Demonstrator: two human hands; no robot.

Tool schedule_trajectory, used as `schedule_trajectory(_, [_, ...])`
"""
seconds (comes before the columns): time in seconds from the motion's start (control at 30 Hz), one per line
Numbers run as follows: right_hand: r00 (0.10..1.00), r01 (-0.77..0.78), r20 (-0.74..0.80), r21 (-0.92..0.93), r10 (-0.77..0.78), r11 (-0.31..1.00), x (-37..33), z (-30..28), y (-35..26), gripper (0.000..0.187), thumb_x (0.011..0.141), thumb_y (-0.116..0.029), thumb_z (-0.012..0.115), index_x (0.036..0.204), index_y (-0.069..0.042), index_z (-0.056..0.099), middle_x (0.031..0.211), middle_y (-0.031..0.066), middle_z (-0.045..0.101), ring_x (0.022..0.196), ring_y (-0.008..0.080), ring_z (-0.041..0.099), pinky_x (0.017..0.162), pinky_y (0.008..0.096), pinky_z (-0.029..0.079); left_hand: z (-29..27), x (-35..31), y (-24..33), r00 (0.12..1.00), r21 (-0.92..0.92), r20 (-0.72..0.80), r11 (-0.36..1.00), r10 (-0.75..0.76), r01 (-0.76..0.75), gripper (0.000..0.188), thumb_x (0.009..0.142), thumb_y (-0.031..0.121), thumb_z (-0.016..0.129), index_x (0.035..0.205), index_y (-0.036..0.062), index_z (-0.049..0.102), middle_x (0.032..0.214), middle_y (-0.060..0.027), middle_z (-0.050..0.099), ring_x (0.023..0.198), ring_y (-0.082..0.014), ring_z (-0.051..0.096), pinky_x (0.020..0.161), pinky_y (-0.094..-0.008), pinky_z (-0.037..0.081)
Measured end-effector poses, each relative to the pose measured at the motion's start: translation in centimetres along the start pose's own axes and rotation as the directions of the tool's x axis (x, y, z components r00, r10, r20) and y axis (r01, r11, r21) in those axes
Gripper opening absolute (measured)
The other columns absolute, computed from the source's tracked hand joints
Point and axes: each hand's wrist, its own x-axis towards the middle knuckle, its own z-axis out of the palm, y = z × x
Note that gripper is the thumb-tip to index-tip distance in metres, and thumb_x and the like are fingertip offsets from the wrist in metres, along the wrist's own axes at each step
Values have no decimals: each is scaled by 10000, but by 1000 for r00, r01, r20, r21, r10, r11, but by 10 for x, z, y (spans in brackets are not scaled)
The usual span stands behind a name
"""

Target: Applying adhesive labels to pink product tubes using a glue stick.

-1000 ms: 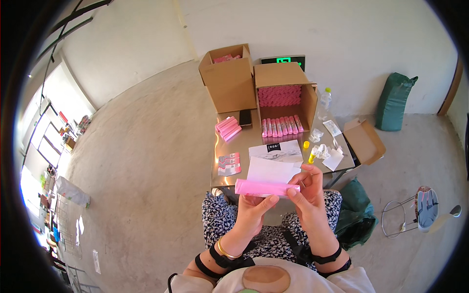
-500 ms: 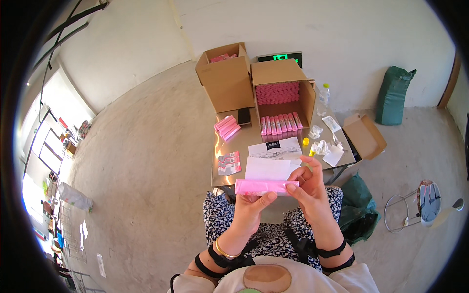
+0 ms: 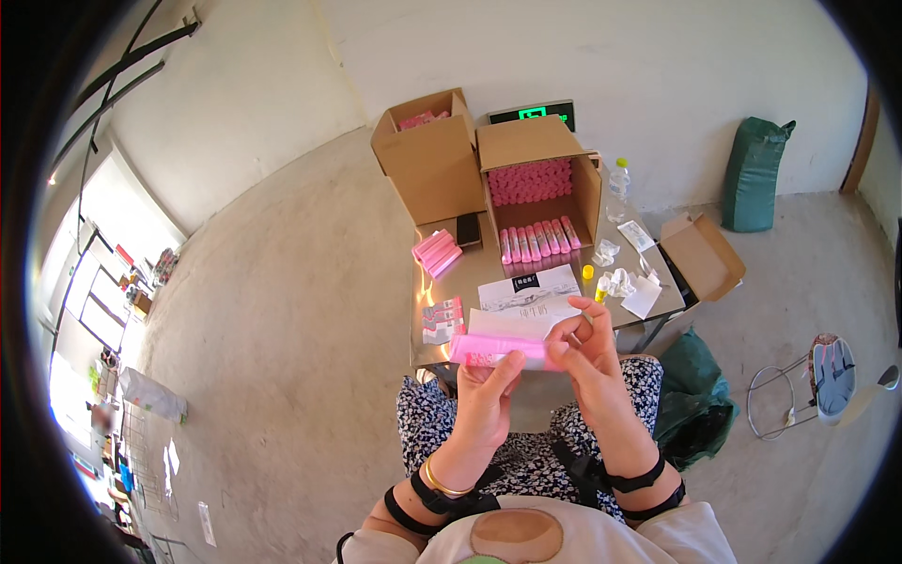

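Both hands hold a pink plastic-looking roll level above the near edge of a metal table. My left hand is closed on it from below, thumb against its front. At its right end, my right hand pinches with thumb and fingers; whether film or an edge is between them is too small to tell. White paper sheets lie just behind the roll, partly hidden. Grey-and-pink labels are to the left. Loose pink rolls are piled at the table's left side.
An open carton holds stacked pink rolls, with a row of wrapped rolls at its mouth. Another carton, a dark phone, a bottle, crumpled tissue and a yellow cap surround the work area.
The roll has tilted slightly, its left end now higher, and both hands have shifted a little with it. My right fingers have bent closer around its end. The view has moved slightly.
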Motion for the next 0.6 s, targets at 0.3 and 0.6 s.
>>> schedule_trajectory(0.3, [998, 58, 39, -41, -56, 997, 3, 15, 5, 611, 832, 48, 595, 1329, -96, 271, 1063, 74, 506, 972, 134, 516, 856, 260, 439, 6, 10, -5, 994, -55, -98, 998, -40, 34, 278, 829, 132, 682, 1084, 162, 575, 972, 65, 603, 791, -21, 527, 604, -192, 384])
schedule_trajectory(0.6, [998, 63, 12, -87, -62, 994, 2, 8, -4, 651, 815, 75, 591, 1347, -98, 259, 1012, 42, 483, 936, 96, 494, 808, 216, 412, 7, 5, 6, 989, -88, -23, 986, -143, 141, 211, 831, 115, 688, 1019, 112, 593, 914, 36, 617, 748, -51, 557, 575, -191, 391])
